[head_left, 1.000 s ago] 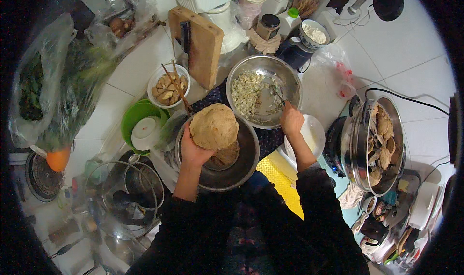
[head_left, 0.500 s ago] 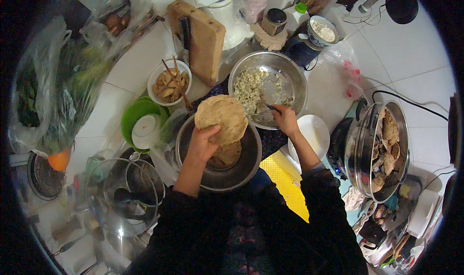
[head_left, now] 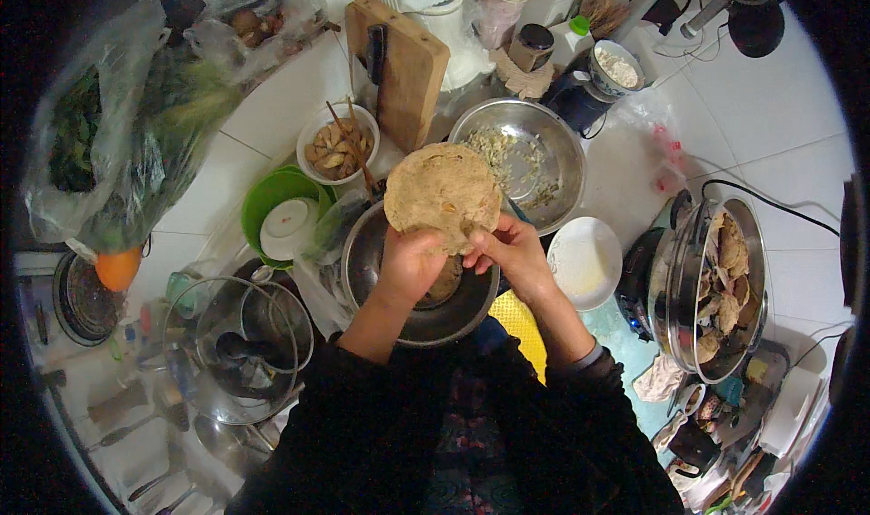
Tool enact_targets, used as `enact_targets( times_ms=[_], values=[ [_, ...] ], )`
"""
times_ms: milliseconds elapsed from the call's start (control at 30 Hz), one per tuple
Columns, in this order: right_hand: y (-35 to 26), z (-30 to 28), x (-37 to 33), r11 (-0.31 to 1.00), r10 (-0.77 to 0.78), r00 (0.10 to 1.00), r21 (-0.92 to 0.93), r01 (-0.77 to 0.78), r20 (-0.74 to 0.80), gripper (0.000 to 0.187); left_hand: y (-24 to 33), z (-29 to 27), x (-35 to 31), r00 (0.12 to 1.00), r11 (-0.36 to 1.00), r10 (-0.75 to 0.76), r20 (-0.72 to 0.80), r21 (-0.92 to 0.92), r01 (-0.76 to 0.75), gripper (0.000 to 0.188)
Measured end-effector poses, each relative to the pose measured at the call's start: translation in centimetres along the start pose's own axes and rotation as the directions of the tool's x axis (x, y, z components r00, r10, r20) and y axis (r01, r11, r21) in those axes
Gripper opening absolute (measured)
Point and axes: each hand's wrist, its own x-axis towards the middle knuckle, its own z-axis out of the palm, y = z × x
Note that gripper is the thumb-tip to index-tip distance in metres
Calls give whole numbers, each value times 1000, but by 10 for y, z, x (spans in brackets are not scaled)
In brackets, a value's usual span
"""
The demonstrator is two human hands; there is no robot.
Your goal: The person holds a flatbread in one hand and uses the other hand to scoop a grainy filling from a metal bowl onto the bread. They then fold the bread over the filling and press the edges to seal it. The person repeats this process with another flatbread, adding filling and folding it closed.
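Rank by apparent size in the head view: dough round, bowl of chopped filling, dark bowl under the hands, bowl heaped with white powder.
1. Dark bowl and filling bowl: both partly covered, too alike to rank
2. Dough round
3. Powder bowl

The left hand (head_left: 413,263) and curled right hand (head_left: 515,254) nearly meet, forearms (head_left: 564,330) slanting inward.
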Motion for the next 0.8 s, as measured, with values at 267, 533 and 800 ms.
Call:
enact_targets(
  times_ms=[267, 533, 800],
  values=[
    [-11, 23, -20, 991, -134, 982, -4, 135, -135, 16, 30, 9, -19, 1000, 970, -3, 19, 244, -2, 45],
    [-22, 26, -45, 935, -267, 960, -264, 236, -88, 29, 39, 31, -43, 998, 936, 59, -6, 348, -53, 45],
    [-33, 26, -69, 925, -310, 951, -229, 303, 7, 28, 49, 39, -55, 995, 978, -11, 103, 206, -10, 48]
  ],
)
